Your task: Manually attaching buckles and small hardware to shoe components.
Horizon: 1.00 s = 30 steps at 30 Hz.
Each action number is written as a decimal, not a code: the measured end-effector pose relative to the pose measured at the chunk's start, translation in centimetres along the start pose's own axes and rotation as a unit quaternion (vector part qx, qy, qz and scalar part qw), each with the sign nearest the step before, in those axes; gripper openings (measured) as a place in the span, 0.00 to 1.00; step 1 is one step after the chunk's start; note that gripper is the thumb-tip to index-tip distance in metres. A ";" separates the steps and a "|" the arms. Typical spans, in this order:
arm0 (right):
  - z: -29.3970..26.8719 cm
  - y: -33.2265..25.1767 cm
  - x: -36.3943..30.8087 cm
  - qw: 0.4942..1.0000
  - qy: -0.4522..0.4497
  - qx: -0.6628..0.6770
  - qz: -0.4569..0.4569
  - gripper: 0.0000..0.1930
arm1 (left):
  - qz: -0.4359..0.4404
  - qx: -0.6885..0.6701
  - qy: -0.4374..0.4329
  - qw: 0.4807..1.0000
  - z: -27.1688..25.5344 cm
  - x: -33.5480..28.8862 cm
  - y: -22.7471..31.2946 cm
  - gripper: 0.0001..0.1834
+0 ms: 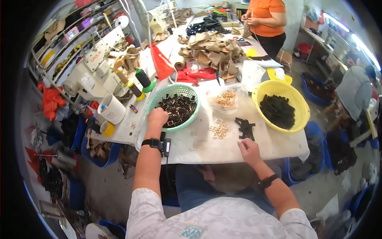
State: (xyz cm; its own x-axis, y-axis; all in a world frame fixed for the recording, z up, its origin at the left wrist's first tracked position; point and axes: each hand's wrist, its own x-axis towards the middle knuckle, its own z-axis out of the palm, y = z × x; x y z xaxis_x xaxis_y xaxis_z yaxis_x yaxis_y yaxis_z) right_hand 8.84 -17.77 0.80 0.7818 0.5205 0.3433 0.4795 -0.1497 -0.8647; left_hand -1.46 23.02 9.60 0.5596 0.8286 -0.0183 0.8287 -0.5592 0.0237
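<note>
Fingers [242,145] of the right hand [249,150] curl just beside a few black strips [245,129], and, watching the head view from afar, I cannot tell whether they, or those of the left hand [158,117] at the mint-green basket [154,96], are closed on anything. I judge it best to lift one strip at a time with a light pinch, leaving the gold-coloured rings [218,130] undisturbed. Flat and short, the strips overlap crosswise on the pale table [187,145], between the rings and a yellow basket [301,107].
</note>
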 end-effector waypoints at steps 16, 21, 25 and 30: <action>-3.2 3.3 2.2 0.961 0.091 -0.258 -0.051 0.10 | 0.321 -0.421 -0.009 0.848 5.4 -13.7 9.8 0.07; -3.0 2.5 2.1 0.946 0.034 -0.313 -0.081 0.12 | 0.293 -0.371 0.054 0.879 8.6 -13.3 11.9 0.08; -3.3 3.1 2.1 0.941 0.014 -0.320 -0.106 0.12 | 0.288 -0.342 0.057 0.892 9.0 -12.9 14.1 0.09; -2.9 2.6 2.0 0.940 0.031 -0.322 -0.111 0.10 | 0.258 -0.361 0.021 0.896 9.9 -12.4 14.5 0.08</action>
State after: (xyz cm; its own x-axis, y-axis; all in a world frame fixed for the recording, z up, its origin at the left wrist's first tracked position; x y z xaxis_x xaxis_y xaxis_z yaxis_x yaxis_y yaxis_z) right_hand 12.83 -19.59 0.30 0.6457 0.5518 0.5278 0.7600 -0.5314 -0.3743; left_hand 3.76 4.37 0.32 0.8532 0.4734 0.2190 0.2283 -0.7165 0.6591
